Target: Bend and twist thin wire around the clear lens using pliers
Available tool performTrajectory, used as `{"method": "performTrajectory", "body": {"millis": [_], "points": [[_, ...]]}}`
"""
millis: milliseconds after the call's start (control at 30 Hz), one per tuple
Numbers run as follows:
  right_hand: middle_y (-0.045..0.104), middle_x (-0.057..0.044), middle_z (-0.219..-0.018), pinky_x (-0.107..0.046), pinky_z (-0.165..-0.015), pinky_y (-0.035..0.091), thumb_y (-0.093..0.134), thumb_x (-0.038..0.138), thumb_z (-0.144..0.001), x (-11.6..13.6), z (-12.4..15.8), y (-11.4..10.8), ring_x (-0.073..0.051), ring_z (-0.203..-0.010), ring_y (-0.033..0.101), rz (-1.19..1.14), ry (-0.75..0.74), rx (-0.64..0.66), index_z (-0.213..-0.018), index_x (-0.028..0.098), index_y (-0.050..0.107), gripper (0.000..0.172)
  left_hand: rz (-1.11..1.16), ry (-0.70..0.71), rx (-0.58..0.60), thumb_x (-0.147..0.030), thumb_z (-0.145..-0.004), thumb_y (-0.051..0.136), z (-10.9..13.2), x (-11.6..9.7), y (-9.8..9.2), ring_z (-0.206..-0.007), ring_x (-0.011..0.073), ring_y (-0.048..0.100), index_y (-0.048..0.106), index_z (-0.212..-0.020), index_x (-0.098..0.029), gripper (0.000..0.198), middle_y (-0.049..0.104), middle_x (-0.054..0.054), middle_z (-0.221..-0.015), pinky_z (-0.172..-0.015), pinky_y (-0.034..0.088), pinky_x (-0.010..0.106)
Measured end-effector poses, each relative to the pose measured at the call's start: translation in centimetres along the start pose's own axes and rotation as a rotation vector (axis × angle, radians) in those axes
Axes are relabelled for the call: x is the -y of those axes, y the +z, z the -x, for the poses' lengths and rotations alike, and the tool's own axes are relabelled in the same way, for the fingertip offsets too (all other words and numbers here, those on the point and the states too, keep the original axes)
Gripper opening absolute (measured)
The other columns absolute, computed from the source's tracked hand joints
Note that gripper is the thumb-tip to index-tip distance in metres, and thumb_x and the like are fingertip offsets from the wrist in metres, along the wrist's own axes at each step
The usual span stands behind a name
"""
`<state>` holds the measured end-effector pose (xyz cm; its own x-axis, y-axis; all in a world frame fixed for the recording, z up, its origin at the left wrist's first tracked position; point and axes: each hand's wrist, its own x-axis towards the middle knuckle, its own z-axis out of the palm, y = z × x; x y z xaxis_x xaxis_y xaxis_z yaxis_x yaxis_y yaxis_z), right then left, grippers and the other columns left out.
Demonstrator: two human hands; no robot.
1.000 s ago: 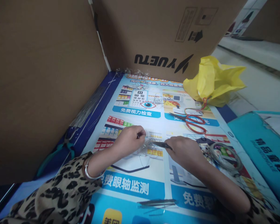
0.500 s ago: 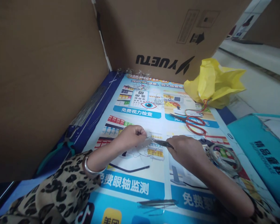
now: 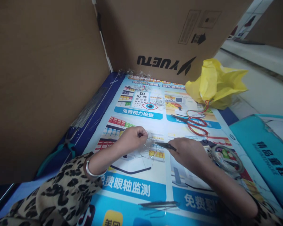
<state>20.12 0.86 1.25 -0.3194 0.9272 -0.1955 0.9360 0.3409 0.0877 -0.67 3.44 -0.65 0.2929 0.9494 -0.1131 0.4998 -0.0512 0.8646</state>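
Observation:
My left hand (image 3: 138, 137), with a silver bangle at its wrist, is closed in a pinch on a thin wire piece (image 3: 148, 153). Loops of this fine wire hang below the fingers over the printed sheet. My right hand (image 3: 187, 152) is wrapped round a dark pointed tool (image 3: 164, 145). Its handles are hidden in the palm, so I cannot tell whether it is pliers or scissors. The tool's tip points left and lies at the wire, close to my left fingertips; whether it grips the wire is too small to see.
Red-handled scissors (image 3: 196, 124) lie beyond my right hand, near a yellow bag (image 3: 214, 83). A wire coil (image 3: 228, 159) and teal box (image 3: 264, 150) are at right. Teal-handled pliers (image 3: 67, 146) lie left. Cut wires (image 3: 159, 204) lie in front; cardboard (image 3: 165, 31) stands behind.
The tool's tip has shifted slightly down and away from my left fingertips. The wire loops have turned a little; my left hand stays almost in place.

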Motion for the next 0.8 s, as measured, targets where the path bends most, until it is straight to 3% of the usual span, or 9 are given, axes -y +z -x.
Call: {"method": "performTrajectory", "body": {"millis": [267,400,600,800], "points": [[0.068,-0.003,-0.078,-0.025,-0.051,0.022,0.042,0.037,-0.085,-0.1,-0.2,0.3,-0.019,-0.071,0.061,-0.067,-0.004,0.009,-0.076,0.021,0.063,0.028,0.005,-0.008,-0.036,-0.018,-0.069,0.05,0.0,0.1,0.3,-0.054,0.0088,0.047,0.058,-0.064,-0.015,0.01,0.055,-0.002,-0.06,-0.051,0.035,0.019],[0.068,-0.003,-0.077,-0.025,-0.051,0.022,0.043,0.04,-0.085,-0.4,-0.4,0.5,-0.018,-0.07,0.061,-0.114,0.014,0.032,-0.075,0.021,0.063,0.029,0.005,0.019,0.036,-0.017,-0.07,0.049,0.1,0.1,0.1,-0.053,0.0082,0.046,0.057,-0.07,-0.016,0.009,0.054,-0.004,-0.06,-0.049,0.034,0.019],[0.068,-0.004,-0.077,-0.024,-0.051,0.022,0.043,0.041,-0.085,-0.6,-0.8,0.9,-0.018,-0.07,0.061,-0.136,0.008,0.038,-0.075,0.021,0.063,0.03,-0.095,0.099,0.129,-0.021,-0.072,0.051,0.1,-0.1,-0.9,-0.067,0.012,0.055,0.059,-0.088,-0.019,0.017,0.061,0.0,-0.078,-0.059,0.04,0.022],[0.068,-0.004,-0.078,-0.024,-0.052,0.023,0.044,0.042,-0.084,-0.7,-0.9,1.0,-0.018,-0.071,0.061,-0.148,-0.014,0.04,-0.076,0.021,0.063,0.03,-0.254,0.13,0.175,-0.025,-0.076,0.051,0.4,-0.6,-1.5,-0.074,0.016,0.057,0.06,-0.091,-0.019,0.019,0.064,0.003,-0.083,-0.065,0.044,0.027]]}}
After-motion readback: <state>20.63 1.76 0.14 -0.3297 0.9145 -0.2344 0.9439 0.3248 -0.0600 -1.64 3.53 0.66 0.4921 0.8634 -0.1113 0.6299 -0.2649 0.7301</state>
